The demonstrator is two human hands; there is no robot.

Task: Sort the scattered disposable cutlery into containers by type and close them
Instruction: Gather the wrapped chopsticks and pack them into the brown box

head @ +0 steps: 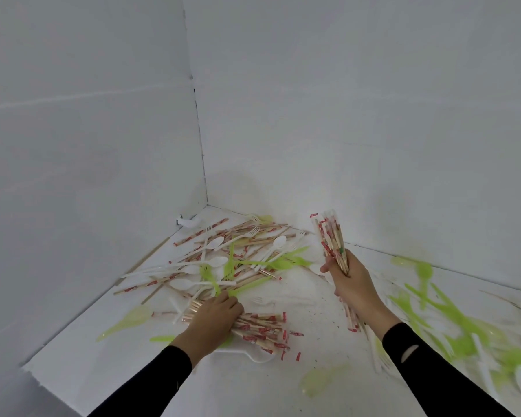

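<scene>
From my remote seat I look down into a white-walled corner where the counter (307, 302) is strewn with disposable cutlery. The right hand (354, 281) is raised above the counter, and its fingers (328, 267) are wrapped tight around an upright bundle of chopsticks (333, 236) in red-printed paper sleeves. The sleeves fan out above the fist, and the lower ends stick out below it along the wrist.

The left hand (215, 322) lies palm down on a flat bundle of chopsticks (262, 328). Its fingers are curled down over the far side of that bundle, gripping it. Bare wooden tips poke out at the hand's left and the wrapped ends spread to its right. This bundle rests on a white container (263, 358), of which I can see only a rounded rim near the wrist.

Beyond the left hand, toward the corner, lies the mixed pile (223, 257): more wrapped chopsticks crossed with white spoons (215, 242), white forks and translucent green pieces (283, 261). A small white object (190, 222) sits against the left wall. To the right of the right arm a blurred spread of green cutlery (433, 308) and white cutlery covers the counter, too smeared for me to tell the types. Both forearms wear black sleeves (427, 356).
</scene>
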